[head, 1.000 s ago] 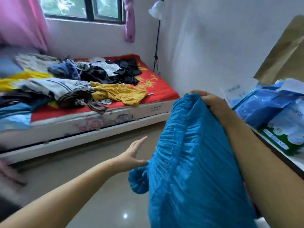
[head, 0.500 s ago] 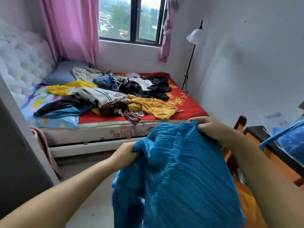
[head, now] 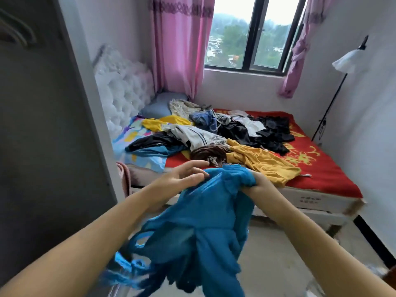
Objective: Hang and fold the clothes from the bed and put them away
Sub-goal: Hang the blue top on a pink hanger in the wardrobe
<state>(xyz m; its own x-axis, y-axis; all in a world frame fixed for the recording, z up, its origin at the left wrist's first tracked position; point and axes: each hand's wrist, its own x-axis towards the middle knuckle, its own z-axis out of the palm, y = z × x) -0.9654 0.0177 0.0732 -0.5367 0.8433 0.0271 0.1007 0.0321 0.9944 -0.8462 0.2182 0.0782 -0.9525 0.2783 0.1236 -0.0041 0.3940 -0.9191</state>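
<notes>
A blue crinkled garment [head: 203, 221] hangs in front of me, above the floor before the bed. My right hand [head: 256, 184] grips its bunched top edge, with the fingers buried in the fabric. My left hand [head: 182, 176] is at the garment's upper left with its fingers stretched out, the fingertips touching the cloth. Loose straps dangle blurred at the lower left. A pile of clothes [head: 214, 133] covers the bed [head: 334, 168], which has a red sheet; a yellow garment [head: 263, 161] lies nearest to me.
A dark grey wardrobe [head: 42, 136] with hangers [head: 15, 31] inside fills the left side. Behind the bed are a white tufted headboard [head: 122, 86], pink curtains [head: 180, 50] and a window. A floor lamp [head: 345, 61] stands at the right wall.
I have turned left, so the wardrobe has come into view and the table at the right has gone. My left hand reached the garment, gripped it, and now has its fingers stretched out.
</notes>
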